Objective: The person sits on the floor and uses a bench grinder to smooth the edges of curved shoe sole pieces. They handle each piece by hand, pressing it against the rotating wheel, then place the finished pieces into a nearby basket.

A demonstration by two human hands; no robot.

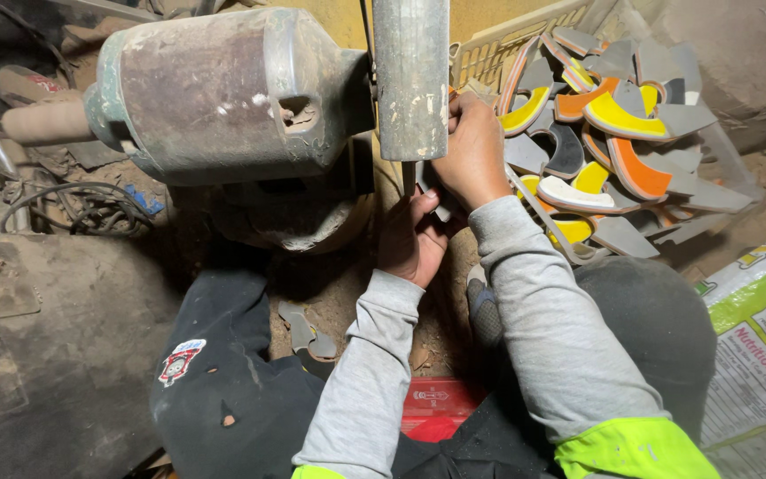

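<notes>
Under grey cylindrical grinder drum (411, 80), right hand (472, 151) and left hand (411, 241) both pinch small grey curved sole piece (432, 188), apparently pressed to drum; yellow plastic basket (498, 53) of similar pieces beside for reach.

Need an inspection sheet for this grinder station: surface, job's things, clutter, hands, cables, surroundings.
Surface: dirt floor, dusty, scraps on it.
Job's things: grey curved piece held at the grinding wheel; motor housing beside it.
Clutter: basket heaped with grey, yellow and orange curved cutouts; grey offcuts on floor.
Hands: left hand and right hand both grip the piece.
Cables: loose coil left of motor.
Surroundings: printed sack at right; red box between the knees.
</notes>
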